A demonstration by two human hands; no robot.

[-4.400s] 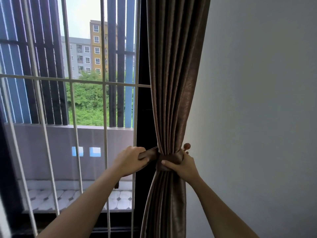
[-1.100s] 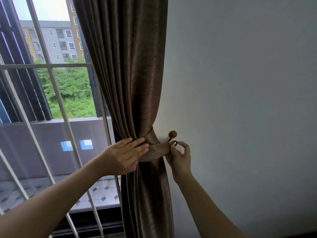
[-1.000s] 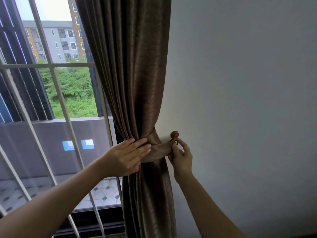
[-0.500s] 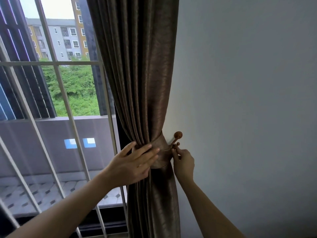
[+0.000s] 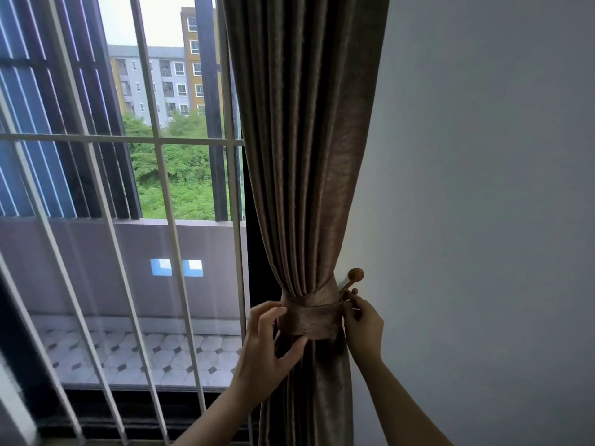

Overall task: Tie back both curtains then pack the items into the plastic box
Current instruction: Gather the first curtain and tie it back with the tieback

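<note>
A brown curtain (image 5: 306, 162) hangs gathered against the wall, cinched by a matching tieback band (image 5: 310, 320). A round wooden wall hook (image 5: 355, 275) sticks out just right of the band. My left hand (image 5: 269, 346) touches the band's left side with spread fingers, thumb under its lower edge. My right hand (image 5: 363, 326) pinches the band's right end just below the hook. The second curtain and the plastic box are out of view.
White window bars (image 5: 154, 140) cover the glass to the left, with a tiled balcony floor (image 5: 145, 355) beyond. A plain grey wall (image 5: 483, 204) fills the right side.
My left hand has lifted off the folds and now only fingers the band's left edge. The band sits flatter around the curtain. The view has shifted slightly right.
</note>
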